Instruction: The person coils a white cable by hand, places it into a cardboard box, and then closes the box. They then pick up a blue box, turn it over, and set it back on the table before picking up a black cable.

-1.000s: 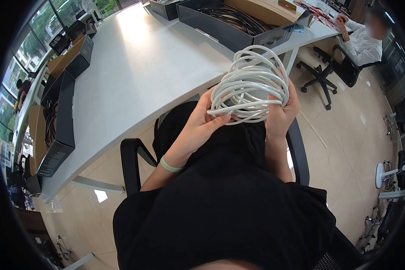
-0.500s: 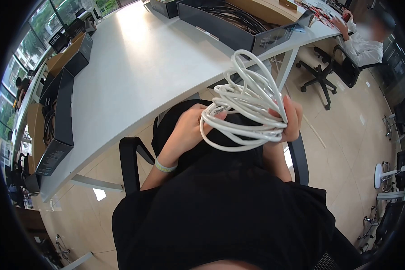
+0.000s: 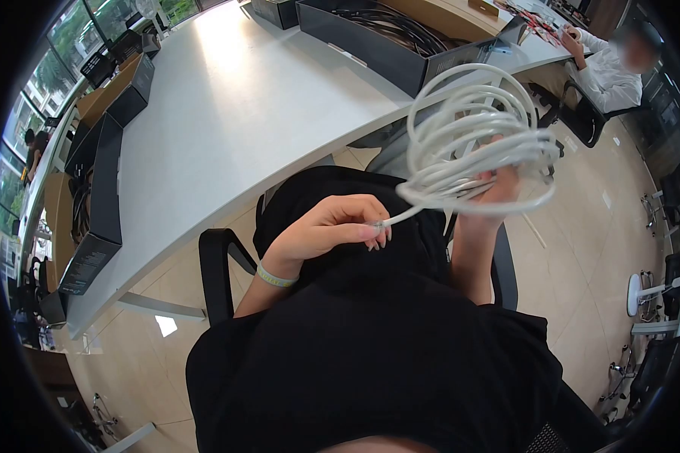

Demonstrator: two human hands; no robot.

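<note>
A loose coil of white cable point(image 3: 472, 140) hangs in the air in front of the white table point(image 3: 227, 121). My right hand point(image 3: 499, 192) grips the coil from below, at its lower right. My left hand point(image 3: 332, 226) is lower and to the left, pinching the cable's free end point(image 3: 381, 223) at the fingertips. A short straight run of cable stretches from that end up to the coil. I sit in a black chair point(image 3: 219, 264), with my black clothing filling the lower view.
An open black box of dark cables point(image 3: 389, 41) stands on the table's far side. Black and cardboard boxes point(image 3: 106, 189) line the table's left edge. Another person in white point(image 3: 608, 72) sits at the far right near an office chair point(image 3: 540, 128).
My right hand has lifted the coil up and to the right. My left hand has come off the coil and pulled the cable's end down and left, drawing out a straight length.
</note>
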